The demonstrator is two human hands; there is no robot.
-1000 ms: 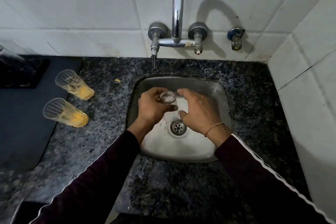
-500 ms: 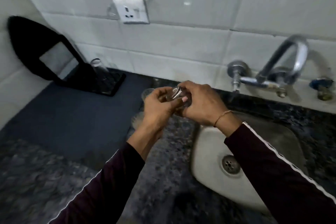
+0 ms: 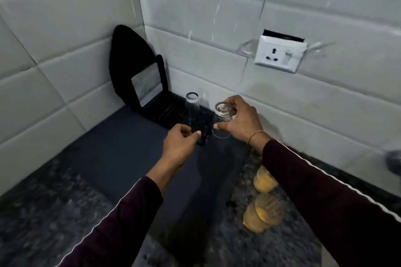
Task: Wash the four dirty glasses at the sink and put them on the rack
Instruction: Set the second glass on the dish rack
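Over the near right corner of the black rack (image 3: 173, 108), the right hand (image 3: 240, 122) is holding a clean glass (image 3: 222, 122) upside down, its base uppermost and its open rim pointing down. The thumb and fingers are curling round the upper part of the glass, near the base; whether the rim is touching the rack or hanging just above it cannot be told. Just to the left, the left hand (image 3: 180, 144) is hovering beside the rack's near edge with its fingers curling loosely inward and thumb close to the fingertips; it is gripping nothing that can be made out, though a dark bit of the rack is lying right at its fingertips. Farther back on the rack, an inverted glass (image 3: 192, 110) is standing upright on its rim, apart from the held one. The rack is sitting in the corner where the two tiled walls (image 3: 65, 54) meet, on a dark mat (image 3: 121, 151), with its black upright back panel (image 3: 134, 67) leaning against the tiles. Nearer the person, on the speckled stone counter (image 3: 43, 212) to the right of the mat, two dirty glasses with yellow residue are lying on their sides, one (image 3: 264, 181) just behind the other (image 3: 263, 213). A white socket plate (image 3: 280, 55) is showing on the wall above the right hand. Both arms are wearing dark sleeves (image 3: 325, 201) with a thin white stripe.
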